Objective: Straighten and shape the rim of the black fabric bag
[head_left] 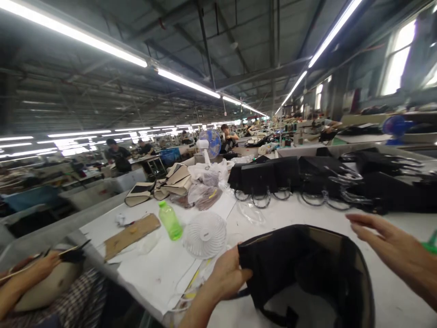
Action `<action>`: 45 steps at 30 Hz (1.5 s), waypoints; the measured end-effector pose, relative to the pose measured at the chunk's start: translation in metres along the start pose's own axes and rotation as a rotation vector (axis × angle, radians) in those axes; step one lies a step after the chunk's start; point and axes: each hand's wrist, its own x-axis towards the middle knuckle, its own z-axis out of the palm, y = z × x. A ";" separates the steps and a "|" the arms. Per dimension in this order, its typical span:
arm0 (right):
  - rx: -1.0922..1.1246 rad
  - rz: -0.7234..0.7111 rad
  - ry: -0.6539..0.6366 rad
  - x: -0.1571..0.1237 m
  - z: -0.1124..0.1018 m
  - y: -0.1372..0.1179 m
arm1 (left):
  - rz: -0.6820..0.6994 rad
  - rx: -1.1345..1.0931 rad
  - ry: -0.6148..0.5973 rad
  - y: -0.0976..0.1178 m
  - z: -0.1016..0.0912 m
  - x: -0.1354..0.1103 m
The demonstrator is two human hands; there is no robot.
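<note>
My left hand (229,276) grips the left edge of a black bag (273,266), thumb and fingers closed on its side. The bag stands on the white tabletop with its wide opening turned toward me, and its inside is dark. To the right, my right hand (382,232) hovers apart from the bag, fingers stretched out with nothing in them. Behind the bag lies a row of black bags (262,175) with plastic-wrapped handles. Left of my left hand are a small white fan (205,234) and a green bottle (170,221).
Brown cardboard (133,234) lies on the table's left part. Beige and black bag pieces (174,180) and clear plastic bags (205,182) are piled behind it. A blue-bladed fan (210,143) stands farther back. At lower left, a co-worker's hand (48,264) holds something dark.
</note>
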 end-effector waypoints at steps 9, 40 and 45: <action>0.146 -0.815 -0.126 -0.053 0.006 -0.112 | 0.106 -0.185 0.239 -0.016 0.006 0.007; -0.311 -1.061 -0.359 -0.060 0.077 -0.174 | 0.031 -0.605 0.329 -0.008 0.032 0.009; -0.338 -1.028 -0.326 -0.065 0.080 -0.177 | 0.164 -0.415 0.433 -0.005 0.036 0.007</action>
